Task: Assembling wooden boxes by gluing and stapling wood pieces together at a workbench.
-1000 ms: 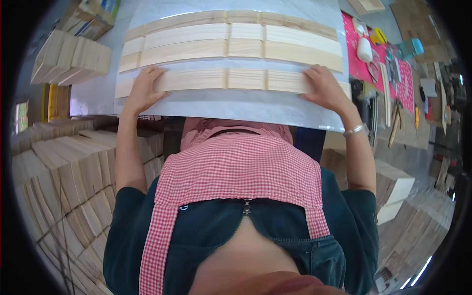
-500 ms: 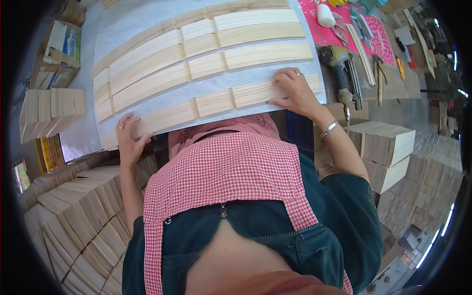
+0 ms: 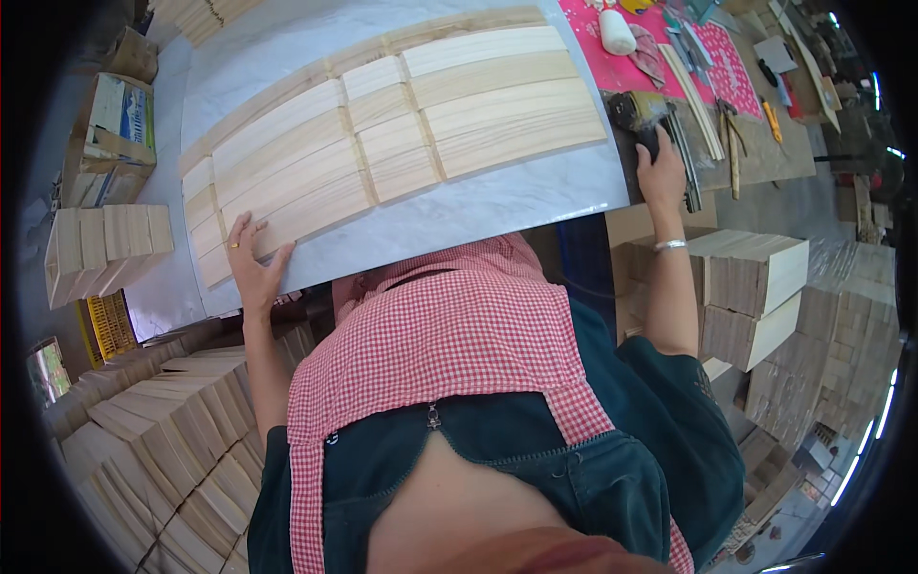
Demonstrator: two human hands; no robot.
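Observation:
Several pale wooden boards [image 3: 296,163] lie side by side on a grey marbled tabletop [image 3: 516,206], their long edges close together. Narrow strips [image 3: 428,143] cross between sections of the boards. My left hand [image 3: 252,268] rests at the near left edge of the boards, fingers spread, with nothing gripped. On the right, my right hand [image 3: 662,180] has its fingers around the black handle of a nail gun [image 3: 635,111]. The nail gun lies on its side on a brown surface beside the tabletop; my hand partly hides its handle.
Right of the tabletop are a pink cloth [image 3: 585,43], a white bottle [image 3: 617,34], thin wooden strips [image 3: 690,100], pincers [image 3: 734,153] and an orange-handled tool [image 3: 772,121]. Stacked wooden pieces [image 3: 177,421] stand at lower left, and wooden boxes [image 3: 755,277] at right.
The nearest row of boards has moved away from me, up against the others, closing the gap. My right hand has left the boards and taken hold of the nail gun's handle.

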